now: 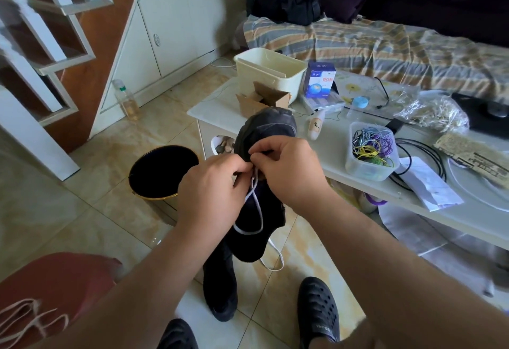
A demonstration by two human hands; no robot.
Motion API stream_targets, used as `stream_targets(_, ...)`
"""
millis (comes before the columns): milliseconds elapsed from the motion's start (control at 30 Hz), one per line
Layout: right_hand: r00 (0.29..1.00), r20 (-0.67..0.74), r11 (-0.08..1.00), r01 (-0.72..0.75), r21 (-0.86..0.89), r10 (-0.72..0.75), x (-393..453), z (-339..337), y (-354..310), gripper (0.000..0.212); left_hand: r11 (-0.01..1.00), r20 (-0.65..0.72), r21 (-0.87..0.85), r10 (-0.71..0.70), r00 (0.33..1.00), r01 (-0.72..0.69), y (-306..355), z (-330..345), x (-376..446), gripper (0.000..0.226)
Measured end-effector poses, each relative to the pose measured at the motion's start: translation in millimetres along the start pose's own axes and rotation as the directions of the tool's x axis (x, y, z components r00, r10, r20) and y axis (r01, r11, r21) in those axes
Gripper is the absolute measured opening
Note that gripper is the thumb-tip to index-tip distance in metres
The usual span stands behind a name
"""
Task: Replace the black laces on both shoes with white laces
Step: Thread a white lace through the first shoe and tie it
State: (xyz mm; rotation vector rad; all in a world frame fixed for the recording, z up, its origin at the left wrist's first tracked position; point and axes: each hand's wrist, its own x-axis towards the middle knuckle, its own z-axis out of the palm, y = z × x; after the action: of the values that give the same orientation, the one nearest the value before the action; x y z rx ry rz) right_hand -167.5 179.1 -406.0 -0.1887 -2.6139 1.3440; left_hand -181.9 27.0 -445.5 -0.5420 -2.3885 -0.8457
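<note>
A dark shoe (265, 131) is held up in the middle of the view, toe pointing away. My left hand (212, 186) and my right hand (289, 169) meet at its eyelets, and both pinch a white lace (257, 211) there. The lace hangs below my hands in loops against the shoe. A second dark shoe (220, 285) stands on the floor tiles beneath. Another white lace (24, 318) lies on a red cushion at the lower left. How the lace runs through the eyelets is hidden by my fingers.
A black bin (159, 172) stands on the floor to the left. A low white table (344, 183) on the right carries a cream tub (270, 70), a cardboard box, a clear container of coloured bands (371, 150), cables and papers. My feet in black clogs (318, 313) are below.
</note>
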Motion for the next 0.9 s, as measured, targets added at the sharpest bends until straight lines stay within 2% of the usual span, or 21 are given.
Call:
stream_targets(100,0.999,0.048,0.932,0.038,-0.361,-0.022,4.3,-2.4,2.2,0.008,1.000,0.106,-0.005,-0.002,0.994,0.002,-1.3,6.0,2.6,0.008)
stream_targets(167,0.999,0.017,0.894,0.033,-0.447,-0.028,8.0,-5.1,4.0,0.008,0.999,0.183,0.018,-0.043,0.982,0.040,-4.0,12.3,3.3,0.013)
stream_targets(233,0.994,-0.004,0.923,0.104,-0.370,-0.113,11.9,-14.0,2.8,0.011,0.995,0.247,0.009,-0.094,0.964,0.095,-11.6,21.4,0.8,0.014)
stream_targets(300,0.978,-0.021,0.967,0.204,-0.150,-0.209,14.1,-27.7,-6.2,0.012,0.990,0.355,0.036,-0.137,0.925,0.133,-22.4,33.4,-6.0,0.014)
stream_targets(367,0.964,-0.056,0.957,0.264,0.121,-0.259,12.3,-39.4,-23.3,0.011,0.989,0.464,0.070,-0.151,0.873,0.133,-33.7,48.1,-17.6,0.013)
stream_targets(467,0.911,-0.185,0.804,0.413,0.428,-0.370,10.0,-50.3,-50.6,0.014,0.990,0.583,0.086,-0.143,0.800,0.115,-51.7,70.1,-45.4,0.012)
stream_targets(533,0.870,-0.236,0.691,0.488,0.533,-0.433,11.9,-56.4,-60.7,0.014,0.983,0.647,0.135,-0.180,0.741,0.121,-63.5,79.2,-64.6,0.011)
stream_targets(600,0.850,-0.239,0.653,0.516,0.555,-0.469,13.0,-56.9,-60.9,0.012,0.966,0.698,0.178,-0.257,0.668,0.185,-72.5,81.0,-76.0,0.010)
stream_targets(667,0.870,-0.187,0.706,0.481,0.520,-0.455,13.4,-45.7,-51.0,0.010,0.946,0.705,0.193,-0.319,0.633,0.262,-75.1,78.7,-76.6,0.014)
stream_targets(767,0.935,-0.034,0.852,0.338,0.400,-0.354,13.1,-19.5,-23.7,0.010,0.943,0.700,0.133,-0.308,0.644,0.306,-71.4,73.1,-67.7,0.053)
stream_targets(833,0.961,0.032,0.899,0.244,0.365,-0.274,14.1,-8.0,-6.9,0.012,0.931,0.734,0.076,-0.294,0.612,0.356,-70.1,71.6,-60.9,0.049)
stream_targets(900,0.980,0.090,0.901,0.127,0.416,-0.179,13.4,-4.4,1.5,0.014,0.908,0.757,0.060,-0.313,0.574,0.415,-70.6,70.8,-55.5,0.030)
